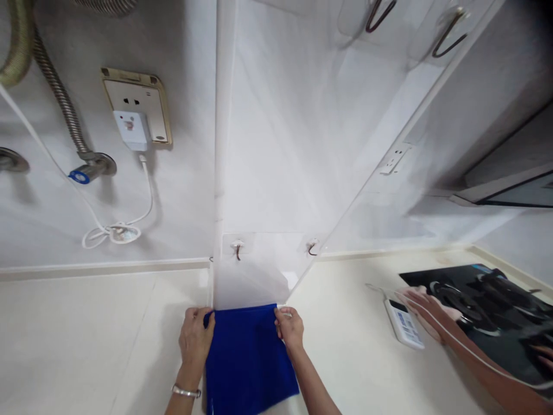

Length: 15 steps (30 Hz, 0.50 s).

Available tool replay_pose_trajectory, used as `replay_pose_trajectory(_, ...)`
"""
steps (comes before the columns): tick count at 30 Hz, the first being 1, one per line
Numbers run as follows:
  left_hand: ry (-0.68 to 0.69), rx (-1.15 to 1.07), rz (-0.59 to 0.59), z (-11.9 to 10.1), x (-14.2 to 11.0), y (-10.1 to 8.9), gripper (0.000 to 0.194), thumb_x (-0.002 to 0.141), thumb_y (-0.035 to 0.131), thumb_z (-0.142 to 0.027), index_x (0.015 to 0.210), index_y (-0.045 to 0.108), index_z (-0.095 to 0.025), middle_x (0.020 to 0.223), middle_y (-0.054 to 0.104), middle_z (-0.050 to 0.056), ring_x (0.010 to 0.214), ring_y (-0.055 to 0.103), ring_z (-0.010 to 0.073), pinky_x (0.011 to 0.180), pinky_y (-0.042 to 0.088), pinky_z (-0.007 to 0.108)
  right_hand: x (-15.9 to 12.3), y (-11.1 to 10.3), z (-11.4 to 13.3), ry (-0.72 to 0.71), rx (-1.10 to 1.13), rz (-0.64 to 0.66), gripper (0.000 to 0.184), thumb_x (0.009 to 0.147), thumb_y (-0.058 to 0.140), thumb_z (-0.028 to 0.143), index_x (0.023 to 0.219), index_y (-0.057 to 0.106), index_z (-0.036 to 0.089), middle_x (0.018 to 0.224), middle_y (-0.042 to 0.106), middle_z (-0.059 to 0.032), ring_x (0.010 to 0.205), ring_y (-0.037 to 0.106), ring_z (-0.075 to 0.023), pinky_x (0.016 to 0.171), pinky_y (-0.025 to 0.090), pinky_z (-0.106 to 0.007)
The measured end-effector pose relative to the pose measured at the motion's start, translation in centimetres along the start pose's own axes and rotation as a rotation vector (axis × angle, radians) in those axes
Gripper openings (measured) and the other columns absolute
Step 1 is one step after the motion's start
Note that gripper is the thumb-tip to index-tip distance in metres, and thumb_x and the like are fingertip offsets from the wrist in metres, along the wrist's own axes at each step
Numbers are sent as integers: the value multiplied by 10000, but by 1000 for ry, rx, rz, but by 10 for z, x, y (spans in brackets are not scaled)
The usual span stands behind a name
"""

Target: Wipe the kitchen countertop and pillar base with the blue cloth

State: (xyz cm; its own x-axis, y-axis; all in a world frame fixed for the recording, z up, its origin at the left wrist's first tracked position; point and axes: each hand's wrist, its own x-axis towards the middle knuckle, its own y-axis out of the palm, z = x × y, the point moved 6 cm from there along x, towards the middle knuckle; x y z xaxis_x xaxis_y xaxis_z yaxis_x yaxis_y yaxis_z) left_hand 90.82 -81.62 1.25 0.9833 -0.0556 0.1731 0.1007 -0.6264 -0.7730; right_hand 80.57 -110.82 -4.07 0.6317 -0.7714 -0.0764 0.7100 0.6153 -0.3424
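A dark blue, slightly glossy sheet [248,360] spreads out at the lower middle, its top edge meeting the foot of the white wall end. Whether it is cloth or plastic I cannot tell. At its upper left corner, my left hand [196,334] pinches the edge between thumb and fingers; a silver bangle circles that wrist. My right hand [289,327] grips the upper right corner in the same way. Between the two hands the top edge is stretched nearly straight.
Two small hooks, a left one [238,251] and a right one [311,249], stick out above the sheet. On the right, another person's hand [425,308] reaches beside a white remote-like device [404,324] and black stove [479,300]. A plugged-in adapter [132,129] and water valve [93,168] are at left.
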Motion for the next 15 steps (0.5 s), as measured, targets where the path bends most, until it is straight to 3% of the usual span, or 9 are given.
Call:
replay_pose_trajectory(3, 7, -9, -8, -2, 0, 6, 211, 915, 498, -282, 1008, 682, -239, 863, 687, 9, 771, 656, 142, 669, 490, 252, -12, 7, -2, -33, 84, 27, 542, 816, 447, 720, 929, 559, 202, 777, 737, -47, 407, 536, -118, 414, 414, -257)
replay_pose_trajectory(5, 25, -45, -73, -1, -5, 9, 217, 919, 504, -290, 1062, 654, -227, 820, 706, -3, 755, 669, 151, 692, 517, 269, -23, 10, -2, -151, 63, 51, 505, 863, 460, 638, 1031, 600, 183, 914, 752, -80, 492, 607, -128, 494, 502, -274)
replay_pose_trajectory(8, 219, -56, -234, -5, -24, 13, 256, 935, 489, -303, 1119, 634, -200, 1004, 748, 51, 927, 693, 185, 862, 548, 327, -42, 12, 0, -440, -126, 25, 432, 926, 427, 439, 1208, 621, 174, 1161, 710, -125, 867, 719, -193, 763, 599, -332)
replay_pose_trajectory(10, 381, -16, -268, -8, -40, 19, 254, 936, 483, -267, 1127, 639, -205, 1156, 725, 70, 1056, 673, 196, 961, 528, 349, -53, 15, -2, -584, -268, 0, 432, 938, 378, 296, 1295, 594, 186, 1297, 648, -124, 1115, 671, -204, 904, 585, -348)
replay_pose_trajectory(15, 531, 164, -265, -7, -62, 31, 383, 918, 495, -201, 1288, 589, -213, 1352, 630, 84, 1177, 624, 198, 923, 540, 328, -66, 29, -3, -728, -476, 48, 604, 876, 336, 74, 1454, 444, 214, 1481, 506, -116, 1288, 573, -187, 923, 589, -304)
